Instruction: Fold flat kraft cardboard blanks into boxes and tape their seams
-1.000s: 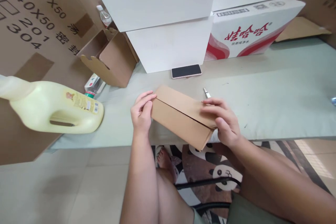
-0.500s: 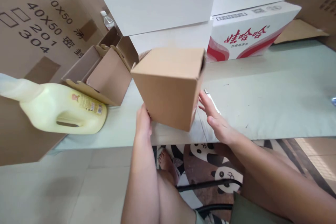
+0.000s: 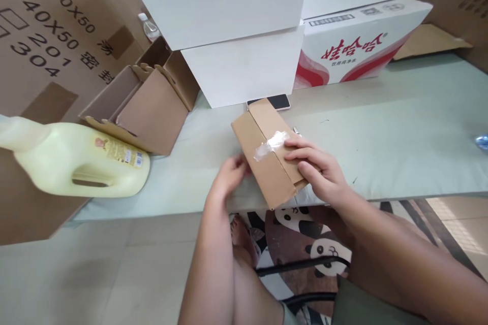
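A small brown cardboard box (image 3: pixel 263 172) is tilted near the table's front edge, its taped face turned up, with clear tape (image 3: pixel 271 145) across the seam. My right hand (image 3: pixel 318 167) rests on the box's right side, fingers spread over the cardboard by the tape. At the box's left side is my left hand (image 3: pixel 232 175), fingers curled inward, their tips partly hidden near the box. Behind the box lies a dark phone (image 3: pixel 279 102) in a light case, in front of the white boxes.
On the left, a yellow jug (image 3: pixel 110 162) lies beside open brown cartons (image 3: pixel 152 111). White boxes (image 3: pixel 244 71) and a red-and-white carton (image 3: pixel 351 53) stand at the back of the green-covered table (image 3: pixel 400 137). A clear bottle (image 3: pixel 149 28) is behind the cartons.
The box has been turned so that its taped face shows, and it looks lower. My right hand has come onto it; my left hand has shifted right. The phone has come into view.
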Available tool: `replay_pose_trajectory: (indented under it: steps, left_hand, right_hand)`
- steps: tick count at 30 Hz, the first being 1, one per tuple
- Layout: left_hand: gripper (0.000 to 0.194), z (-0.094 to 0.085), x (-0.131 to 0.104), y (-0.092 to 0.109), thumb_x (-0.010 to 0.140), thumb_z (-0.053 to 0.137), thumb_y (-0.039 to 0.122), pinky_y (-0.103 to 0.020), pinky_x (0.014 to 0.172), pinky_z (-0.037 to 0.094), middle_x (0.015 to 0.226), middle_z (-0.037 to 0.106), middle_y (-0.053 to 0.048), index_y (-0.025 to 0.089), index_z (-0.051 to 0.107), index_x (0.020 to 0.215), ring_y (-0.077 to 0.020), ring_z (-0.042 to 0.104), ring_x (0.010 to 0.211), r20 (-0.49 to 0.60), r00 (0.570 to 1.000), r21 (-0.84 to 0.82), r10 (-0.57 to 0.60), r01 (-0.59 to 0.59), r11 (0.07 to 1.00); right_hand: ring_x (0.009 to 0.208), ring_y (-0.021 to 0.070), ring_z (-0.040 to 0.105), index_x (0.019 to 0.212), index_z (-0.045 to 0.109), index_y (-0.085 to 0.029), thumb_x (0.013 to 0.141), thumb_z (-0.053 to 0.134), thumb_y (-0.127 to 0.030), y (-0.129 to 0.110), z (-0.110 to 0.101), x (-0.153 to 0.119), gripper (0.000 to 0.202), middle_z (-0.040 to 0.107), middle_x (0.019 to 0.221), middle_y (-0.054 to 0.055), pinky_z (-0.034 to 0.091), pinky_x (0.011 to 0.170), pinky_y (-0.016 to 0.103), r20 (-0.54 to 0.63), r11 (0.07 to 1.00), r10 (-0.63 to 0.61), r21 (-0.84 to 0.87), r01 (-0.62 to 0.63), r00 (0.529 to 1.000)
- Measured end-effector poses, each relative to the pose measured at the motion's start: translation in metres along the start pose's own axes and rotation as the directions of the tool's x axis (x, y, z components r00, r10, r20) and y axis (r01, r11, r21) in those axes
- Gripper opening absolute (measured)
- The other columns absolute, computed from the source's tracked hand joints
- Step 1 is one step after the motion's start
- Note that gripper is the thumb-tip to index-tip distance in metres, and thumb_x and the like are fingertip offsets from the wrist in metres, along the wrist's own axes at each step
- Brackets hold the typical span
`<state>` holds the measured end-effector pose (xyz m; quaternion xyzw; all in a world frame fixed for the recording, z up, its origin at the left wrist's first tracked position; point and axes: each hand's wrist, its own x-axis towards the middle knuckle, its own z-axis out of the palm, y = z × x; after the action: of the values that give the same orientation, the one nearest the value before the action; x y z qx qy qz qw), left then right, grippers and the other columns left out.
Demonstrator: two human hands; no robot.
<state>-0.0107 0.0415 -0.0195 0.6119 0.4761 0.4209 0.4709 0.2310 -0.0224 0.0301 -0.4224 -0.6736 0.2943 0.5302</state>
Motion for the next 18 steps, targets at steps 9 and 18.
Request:
replay_pose_trajectory:
  steps: [9,18]
  left_hand:
    - [0.05,-0.005,0.002,0.02,0.079,0.07,0.059,-0.033,0.084,0.052,0.116,0.065,-0.007,0.027,0.061,0.115,-0.0225,0.064,0.102,-0.362,0.922,-0.131,0.137,-0.196,0.972]
    - [0.045,-0.002,0.0,0.024,0.077,0.071,0.055,-0.028,0.066,0.046,0.097,0.062,-0.003,0.027,0.057,0.109,-0.0171,0.059,0.077,-0.358,0.931,-0.224,0.073,-0.161,0.961]
  right_hand:
    - [0.115,0.0231,0.066,0.092,0.071,-0.027,0.097,0.051,-0.044,0.014,-0.002,0.0,0.026,0.07,0.123,0.005,0.054,0.096,0.045,0.103,0.966,0.075,0.238,-0.098,0.992]
    - [0.066,0.0214,0.059,0.116,0.064,-0.019,0.073,0.062,-0.033,0.068,-0.025,0.007,0.045,0.069,0.089,0.01,0.041,0.056,0.032,-0.129,0.584,0.447,-0.707,-0.398,0.885]
